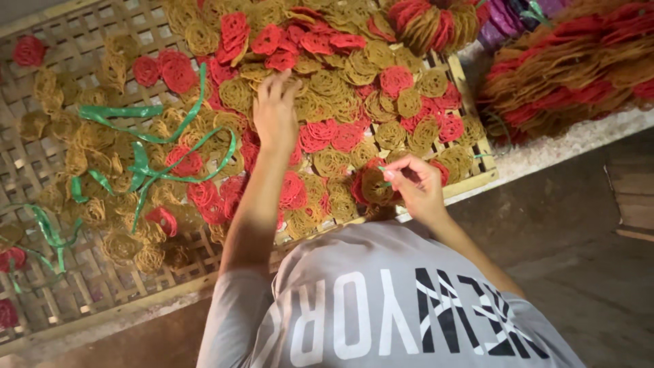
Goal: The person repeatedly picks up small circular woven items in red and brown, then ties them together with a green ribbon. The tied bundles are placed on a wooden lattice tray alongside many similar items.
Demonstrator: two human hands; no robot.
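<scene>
- The right hand is pinched shut on a small stack of crackers, red and tan lacy discs held on edge, with a thin green strip at the fingertips.
- The stack sits at the hand's 9 o'clock, over the near edge of the bamboo tray.
- The left hand reaches out toward 12 o'clock, fingers spread narrowly and pressed onto the loose crackers; it grips nothing that can be made out.
- Red and tan discs lie scattered across the woven tray all round both hands.
- At the left hand's 9 o'clock, green ribbons curl over the discs.
- At 2 o'clock from the right hand, tied bundles of the same discs are piled beyond the tray.
- The person's grey shirt fills the 6 o'clock foreground.
</scene>
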